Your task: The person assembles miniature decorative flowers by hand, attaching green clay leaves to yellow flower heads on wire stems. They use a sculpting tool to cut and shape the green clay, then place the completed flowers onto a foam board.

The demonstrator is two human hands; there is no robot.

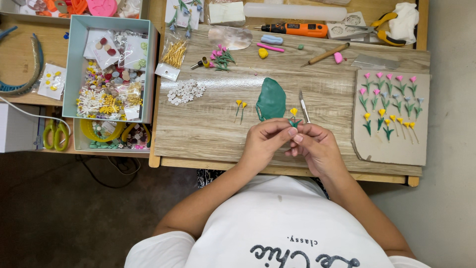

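My left hand (265,141) and my right hand (317,146) meet over the near edge of the wooden board (208,124), fingertips pinched together on a tiny clay tulip (294,117) with a yellow head and green leaves. Just beyond the fingers lies a flat sheet of green clay (271,99). A thin metal blade tool (303,106) rests beside it on the right. Two small yellow clay tulips (241,106) lie to the left of the green sheet.
A grey slab (391,144) at right carries rows of pink, purple and yellow clay tulips. A teal box (74,59) of craft bits stands at left, green scissors (55,135) below it. White clay flowers (186,91), gold pins (174,53), an orange rotary tool (297,30) lie farther back.
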